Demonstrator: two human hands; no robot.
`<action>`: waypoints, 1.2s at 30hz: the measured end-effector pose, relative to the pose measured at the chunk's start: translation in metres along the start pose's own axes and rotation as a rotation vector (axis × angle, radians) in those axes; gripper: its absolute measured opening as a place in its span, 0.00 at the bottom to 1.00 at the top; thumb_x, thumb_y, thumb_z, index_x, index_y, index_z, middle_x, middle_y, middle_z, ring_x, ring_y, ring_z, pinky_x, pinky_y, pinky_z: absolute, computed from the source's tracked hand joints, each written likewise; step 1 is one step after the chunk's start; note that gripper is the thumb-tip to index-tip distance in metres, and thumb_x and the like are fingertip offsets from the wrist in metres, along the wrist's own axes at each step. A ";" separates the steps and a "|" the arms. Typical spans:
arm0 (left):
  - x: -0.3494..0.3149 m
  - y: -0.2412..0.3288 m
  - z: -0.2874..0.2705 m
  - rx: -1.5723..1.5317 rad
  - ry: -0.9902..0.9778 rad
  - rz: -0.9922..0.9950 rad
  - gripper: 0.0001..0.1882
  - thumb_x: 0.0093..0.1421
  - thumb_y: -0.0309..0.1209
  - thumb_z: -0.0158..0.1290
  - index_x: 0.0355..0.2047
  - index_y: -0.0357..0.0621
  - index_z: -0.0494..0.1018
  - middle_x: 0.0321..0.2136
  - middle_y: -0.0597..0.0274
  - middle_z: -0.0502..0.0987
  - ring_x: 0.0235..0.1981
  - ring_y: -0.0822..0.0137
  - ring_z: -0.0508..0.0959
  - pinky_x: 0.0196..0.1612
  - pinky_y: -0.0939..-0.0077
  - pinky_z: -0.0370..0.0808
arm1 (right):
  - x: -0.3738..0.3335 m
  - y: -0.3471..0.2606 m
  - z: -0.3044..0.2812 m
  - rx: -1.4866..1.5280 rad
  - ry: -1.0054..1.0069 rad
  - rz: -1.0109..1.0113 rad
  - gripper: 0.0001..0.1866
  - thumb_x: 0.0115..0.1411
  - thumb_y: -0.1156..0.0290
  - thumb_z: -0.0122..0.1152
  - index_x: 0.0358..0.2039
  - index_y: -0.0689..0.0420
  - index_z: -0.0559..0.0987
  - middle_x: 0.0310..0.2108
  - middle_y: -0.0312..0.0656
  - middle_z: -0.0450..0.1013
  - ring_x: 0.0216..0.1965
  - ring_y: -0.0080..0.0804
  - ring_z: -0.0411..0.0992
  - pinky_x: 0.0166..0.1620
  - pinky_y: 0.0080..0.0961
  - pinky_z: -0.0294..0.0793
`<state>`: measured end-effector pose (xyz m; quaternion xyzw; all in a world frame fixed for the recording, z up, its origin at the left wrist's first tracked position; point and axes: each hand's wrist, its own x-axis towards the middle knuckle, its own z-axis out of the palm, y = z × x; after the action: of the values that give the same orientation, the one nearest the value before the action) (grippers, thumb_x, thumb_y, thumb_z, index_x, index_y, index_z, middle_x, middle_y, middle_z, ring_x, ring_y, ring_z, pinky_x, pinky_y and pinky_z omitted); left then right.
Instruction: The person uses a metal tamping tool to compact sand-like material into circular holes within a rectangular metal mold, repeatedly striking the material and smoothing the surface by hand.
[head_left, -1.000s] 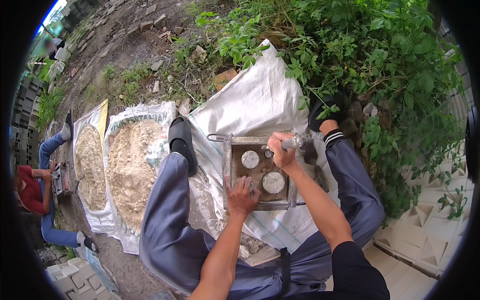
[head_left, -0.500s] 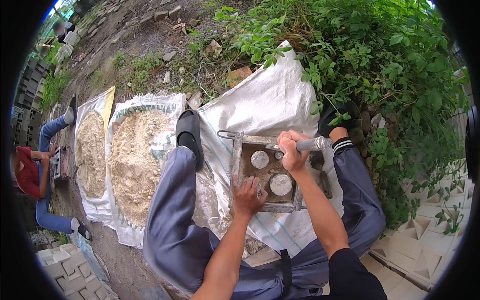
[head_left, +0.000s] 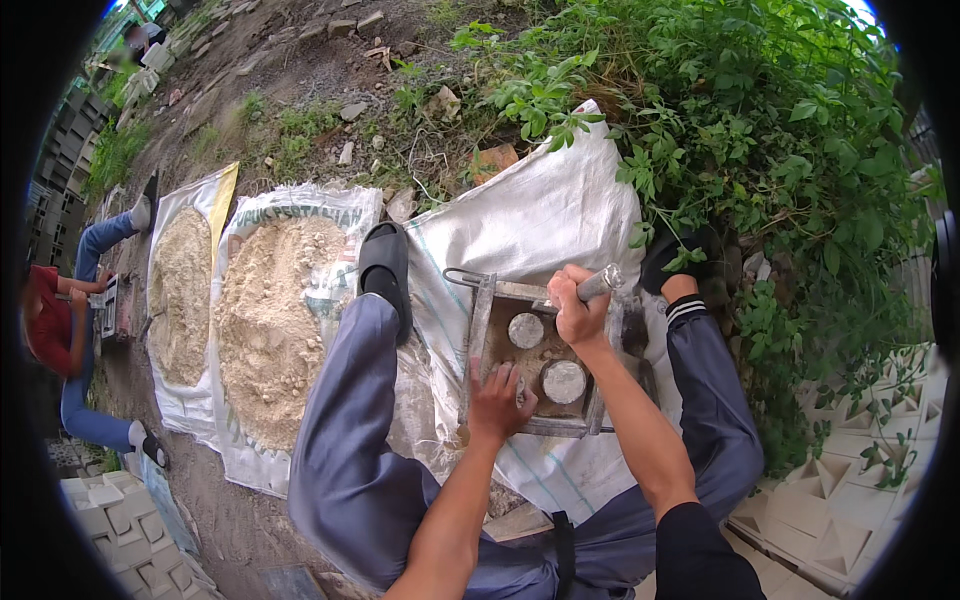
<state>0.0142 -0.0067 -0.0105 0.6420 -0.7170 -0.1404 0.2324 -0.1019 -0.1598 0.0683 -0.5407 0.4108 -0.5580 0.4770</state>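
Observation:
A square mould frame (head_left: 480, 335) lies on a white woven sack between my legs, with powder inside it. Two round grey discs, an upper disc (head_left: 525, 330) and a lower disc (head_left: 563, 382), stand out of the powder. My left hand (head_left: 497, 403) is at the frame's lower left corner, fingers bent around a small grey round piece (head_left: 520, 390) that they partly cover. Above the frame's upper right part, my right hand (head_left: 578, 315) is closed around a thick grey metal rod (head_left: 603, 284), tilted with one end raised to the right. Its lower end is hidden.
Two sacks bearing pale powder, the nearer heap (head_left: 270, 320) and the farther heap (head_left: 182, 295), lie to the left. Beyond them a co-worker in a red shirt (head_left: 48, 325) sits. Leafy plants (head_left: 760, 150) crowd the right; patterned pale blocks (head_left: 840, 480) stand lower right.
The rod has turned from lying nearly level to a steeper tilt, its end nearer to me, and my right hand has shifted slightly left. My left fingers have drawn in around the small round piece.

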 end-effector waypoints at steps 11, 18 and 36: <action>0.007 0.000 -0.003 -0.002 -0.041 0.006 0.24 0.47 0.38 0.54 0.44 0.42 0.70 0.46 0.55 0.72 0.50 0.61 0.73 0.66 0.47 0.46 | 0.003 -0.002 0.024 0.043 0.064 -0.020 0.17 0.53 0.75 0.50 0.11 0.61 0.59 0.10 0.32 0.54 0.14 0.17 0.51 0.18 0.24 0.50; 0.001 0.007 -0.008 0.059 -0.024 0.025 0.34 0.49 0.40 0.52 0.59 0.50 0.61 0.59 0.55 0.62 0.56 0.63 0.67 0.65 0.47 0.46 | 0.009 -0.001 0.034 -0.148 -0.019 -0.104 0.15 0.52 0.75 0.50 0.11 0.61 0.61 0.09 0.41 0.54 0.11 0.28 0.54 0.18 0.29 0.55; 0.006 0.006 -0.009 0.042 -0.069 0.025 0.38 0.50 0.42 0.53 0.62 0.53 0.57 0.62 0.56 0.60 0.58 0.63 0.67 0.65 0.47 0.45 | 0.002 -0.008 -0.028 0.169 -0.002 0.057 0.17 0.56 0.74 0.48 0.11 0.58 0.61 0.12 0.30 0.58 0.15 0.15 0.53 0.18 0.19 0.51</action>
<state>0.0129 -0.0108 0.0012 0.6324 -0.7355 -0.1444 0.1955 -0.1302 -0.1612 0.0745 -0.4870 0.3770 -0.5764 0.5371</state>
